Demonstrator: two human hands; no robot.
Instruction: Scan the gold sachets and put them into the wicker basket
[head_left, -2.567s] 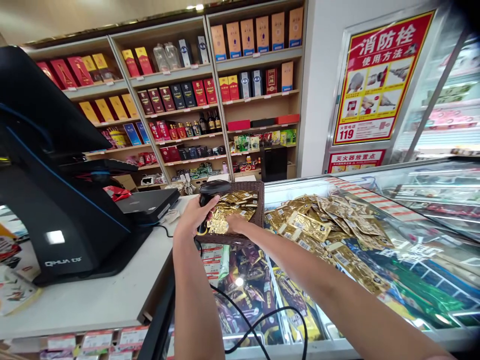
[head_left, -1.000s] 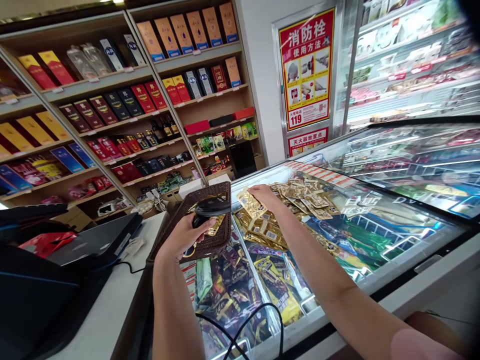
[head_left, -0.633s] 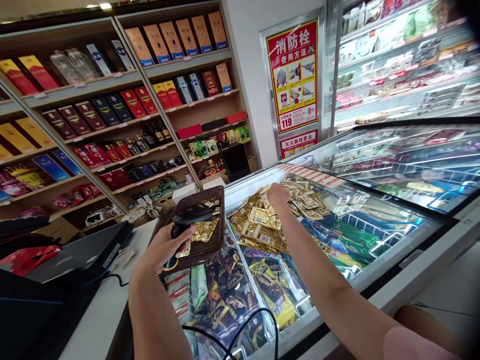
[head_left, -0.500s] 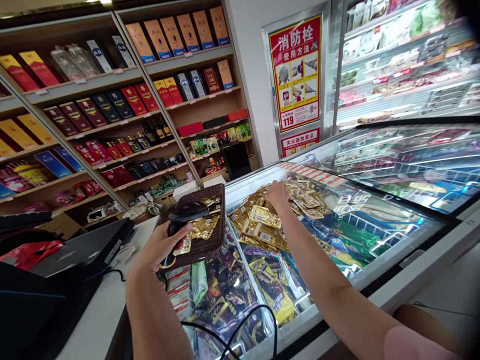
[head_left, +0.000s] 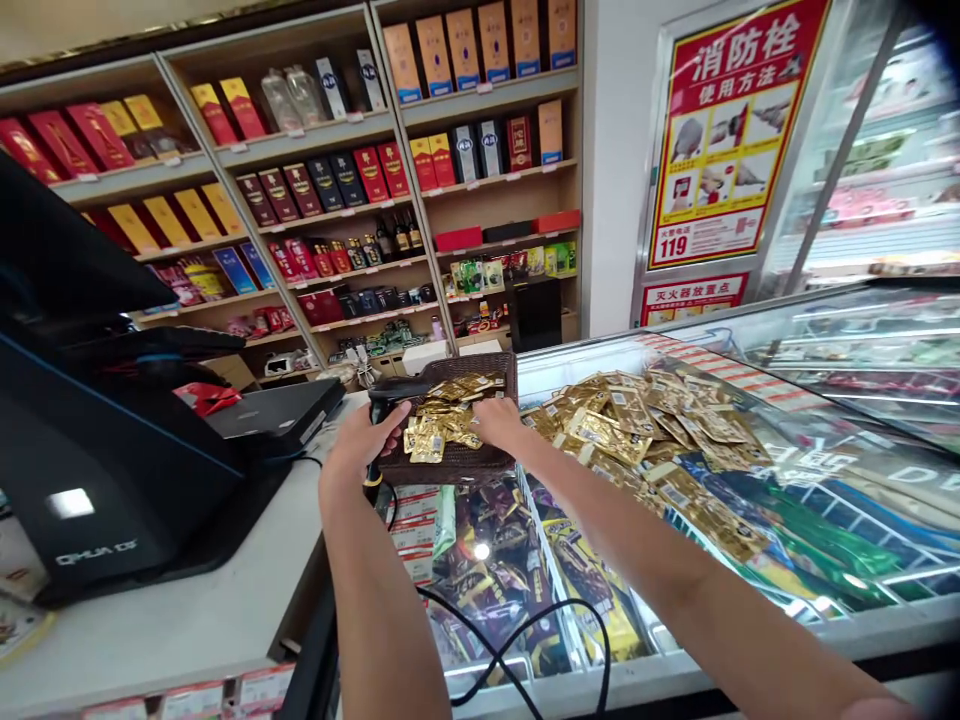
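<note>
My left hand [head_left: 365, 442] is wrapped round the handle of a black barcode scanner [head_left: 399, 388], at the left side of a brown wicker basket [head_left: 459, 466]. Small gold foil packets [head_left: 441, 412] lie heaped in this basket. Over its right part is my right hand [head_left: 496, 421], fingers curled in against the packets; its fingertips are hidden, so what they hold cannot be made out. A larger spread of gold packets [head_left: 611, 425] lies on the glass freezer top [head_left: 810, 440], partly behind my right forearm.
A black cable [head_left: 504, 655] loops in front of the freezer. On the counter [head_left: 217, 610] at left stand a dark checkout terminal [head_left: 112, 440] and a flat dark device [head_left: 285, 415]. Shelves of boxed goods [head_left: 330, 185] line the back wall, beside a red fire-hydrant poster [head_left: 735, 135].
My right hand has moved left from the spread of packets to the basket. More gold packets show in the basket. My left hand stays on the scanner; the view has turned left.
</note>
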